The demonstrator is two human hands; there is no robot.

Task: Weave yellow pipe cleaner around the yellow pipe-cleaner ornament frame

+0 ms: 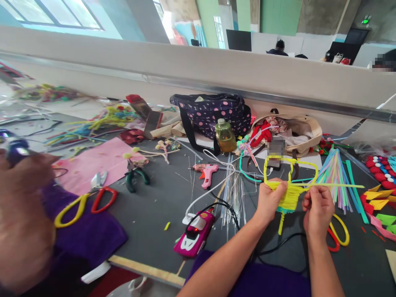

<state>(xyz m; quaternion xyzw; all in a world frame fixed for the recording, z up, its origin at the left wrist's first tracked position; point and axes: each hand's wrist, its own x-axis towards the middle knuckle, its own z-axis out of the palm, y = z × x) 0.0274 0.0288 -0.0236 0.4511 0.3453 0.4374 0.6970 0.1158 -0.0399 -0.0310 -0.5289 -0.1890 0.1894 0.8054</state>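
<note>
My left hand (272,200) pinches the left side of a yellow pipe-cleaner piece (289,198), which has two open loops on top, a tightly wound middle with a teal lower edge and a short twisted stem below. Close by on the right, my right hand (318,204) has its fingers closed on a yellow strand (346,185) that runs across the piece and sticks out to the right. Under my right wrist lies a pair of scissors with red and yellow handles (342,231), its blades hidden.
A magenta glue gun (194,233) with cables and a pink one (206,173) lie left of my arms, beside thin wires (235,202). Behind stand a bottle (225,136) and a dotted bag (213,113). Another person's blurred hand (21,185) is at far left near scissors (72,210).
</note>
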